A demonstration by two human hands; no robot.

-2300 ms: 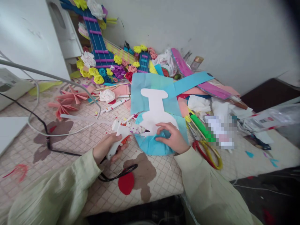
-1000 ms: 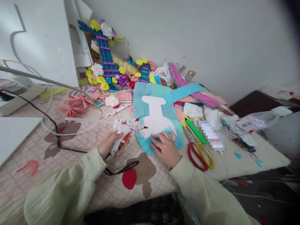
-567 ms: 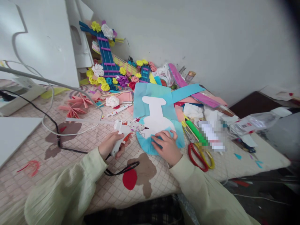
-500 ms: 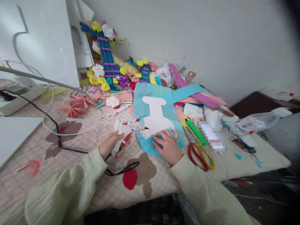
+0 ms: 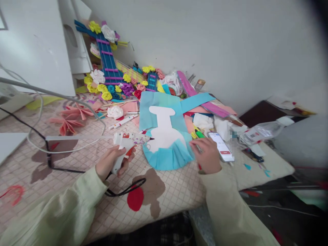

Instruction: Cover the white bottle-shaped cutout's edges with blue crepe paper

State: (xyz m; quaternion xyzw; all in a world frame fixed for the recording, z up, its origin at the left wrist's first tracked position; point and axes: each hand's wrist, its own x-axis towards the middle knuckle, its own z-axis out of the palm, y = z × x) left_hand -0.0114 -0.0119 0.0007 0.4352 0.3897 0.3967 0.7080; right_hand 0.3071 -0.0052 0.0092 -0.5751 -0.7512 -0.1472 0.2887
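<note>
Left hand [image 5: 109, 162] grips glue gun [image 5: 118, 160], left of frame's middle. Right hand [image 5: 208, 156] curled, right of middle; cannot tell if holding anything. Blue paper [image 5: 166, 158] mid-frame; best keep it flat, glue gun steady.

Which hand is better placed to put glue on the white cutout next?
Probably the left hand: it holds the glue gun, whose nozzle points toward the white cutout. The right hand is by the blue paper's right edge, away from the glue gun.

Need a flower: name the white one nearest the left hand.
The white flower beside the pens, beyond the left hand; the others are farther back, by the tall blue neck.
</note>
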